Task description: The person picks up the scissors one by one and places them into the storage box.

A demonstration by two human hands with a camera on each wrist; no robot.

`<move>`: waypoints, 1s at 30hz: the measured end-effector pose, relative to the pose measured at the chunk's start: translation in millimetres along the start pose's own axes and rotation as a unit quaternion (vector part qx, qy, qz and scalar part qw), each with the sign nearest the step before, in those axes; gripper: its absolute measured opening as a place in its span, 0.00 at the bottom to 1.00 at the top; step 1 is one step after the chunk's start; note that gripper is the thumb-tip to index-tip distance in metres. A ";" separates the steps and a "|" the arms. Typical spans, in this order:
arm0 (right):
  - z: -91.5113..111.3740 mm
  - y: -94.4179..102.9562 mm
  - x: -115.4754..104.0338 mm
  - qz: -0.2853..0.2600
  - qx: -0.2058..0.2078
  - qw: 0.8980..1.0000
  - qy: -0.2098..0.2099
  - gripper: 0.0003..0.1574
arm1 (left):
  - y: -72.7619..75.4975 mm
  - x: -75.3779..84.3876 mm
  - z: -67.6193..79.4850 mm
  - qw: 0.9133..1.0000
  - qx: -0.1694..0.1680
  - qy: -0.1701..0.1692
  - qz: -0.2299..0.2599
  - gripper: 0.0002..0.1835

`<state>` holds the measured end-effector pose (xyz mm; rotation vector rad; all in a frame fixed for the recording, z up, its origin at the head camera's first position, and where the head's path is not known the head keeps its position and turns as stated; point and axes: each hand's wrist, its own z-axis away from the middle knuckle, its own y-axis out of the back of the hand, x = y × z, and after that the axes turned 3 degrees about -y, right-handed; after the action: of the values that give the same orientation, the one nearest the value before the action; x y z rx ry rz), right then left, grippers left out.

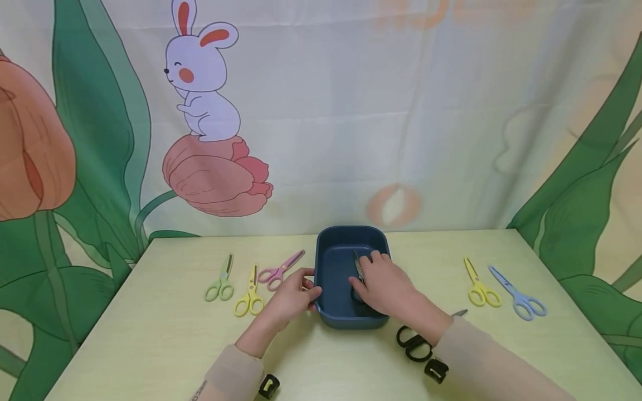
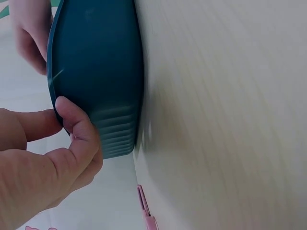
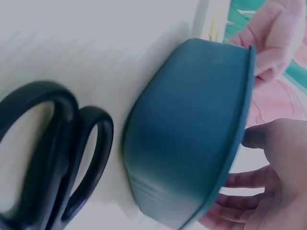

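A dark blue box (image 1: 323, 262) with rounded corners stands on the table. My left hand (image 1: 293, 295) pinches its left rim between thumb and fingers; the left wrist view shows this grip up close. My right hand (image 1: 386, 284) reaches into the box over its right side, thumb and fingers bent around a pair of scissors (image 1: 358, 266). Their grey blades point to the back and a dark handle shows partly below the thumb. In the right wrist view the box wall hides these scissors and the fingertips. Black-handled scissors (image 1: 415, 342) lie under the right forearm.
Left of the box lie green scissors (image 1: 219, 287), yellow scissors (image 1: 249, 301) and pink scissors (image 1: 278, 271). Another yellow pair (image 1: 482, 292) and a blue pair (image 1: 519, 295) are at the right. A printed cloth (image 1: 321, 111) hangs behind the table (image 1: 150, 334).
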<state>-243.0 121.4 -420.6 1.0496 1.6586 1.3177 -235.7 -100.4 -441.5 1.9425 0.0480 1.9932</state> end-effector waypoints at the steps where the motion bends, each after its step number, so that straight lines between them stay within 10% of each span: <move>1: 2.1 1.8 2.9 -0.003 0.008 1.000 0.000 0.32 | -0.1 0.2 0.1 1.000 0.000 0.001 0.001 0.24; 16: 41.0 17.3 42.5 -0.074 0.084 0.992 -0.059 0.11 | -1.3 3.4 1.9 1.000 -0.003 0.002 -0.003 0.24; 30: 61.3 9.4 69.8 -0.057 -0.131 0.984 -0.105 0.28 | -0.2 0.4 1.4 1.000 0.002 -0.001 0.005 0.24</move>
<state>-211.7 209.2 -427.2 0.8909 1.3282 1.2625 -234.2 -100.4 -441.2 1.9513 0.0422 1.9990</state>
